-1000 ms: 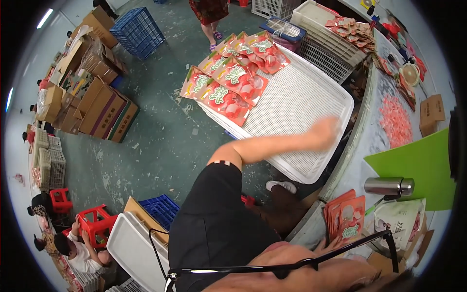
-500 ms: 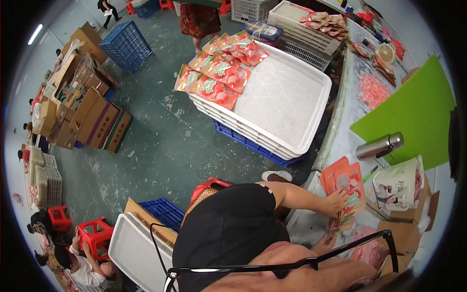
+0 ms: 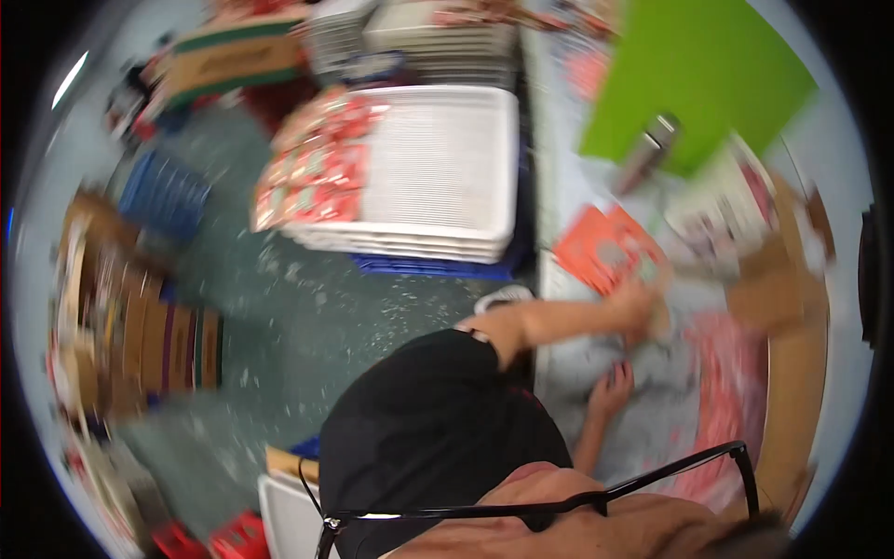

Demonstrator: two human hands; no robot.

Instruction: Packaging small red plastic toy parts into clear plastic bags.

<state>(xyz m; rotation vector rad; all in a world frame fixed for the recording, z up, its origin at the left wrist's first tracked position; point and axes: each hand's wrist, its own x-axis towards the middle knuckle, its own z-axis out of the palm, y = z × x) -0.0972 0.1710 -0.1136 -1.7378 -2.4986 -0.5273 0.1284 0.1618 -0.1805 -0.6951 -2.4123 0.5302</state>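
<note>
My left hand (image 3: 637, 309), blurred by motion, has its fingers closed on a flat snack pouch (image 3: 662, 321) above the worktable. Just beyond it, several orange-red pouches (image 3: 591, 247) lie overlapped on the table. My right hand (image 3: 612, 389) is lower on the grey tabletop, nearer to me, apart from the left. Its fingertips are smeared, and nothing can be made out in them. A clear plastic bag of pink pieces (image 3: 722, 382) spreads to the right of both hands.
A cardboard box (image 3: 778, 303) and a white printed bag (image 3: 722, 210) border the table's right side. A steel flask (image 3: 650, 149) stands by a green board (image 3: 698, 74). To the left, stacked white trays (image 3: 442, 168) hold filled pouches (image 3: 317, 163).
My view has swung, so the table and trays sit further left and higher. My right hand, largely hidden before, now shows. My left hand has lifted a pouch off the pile.
</note>
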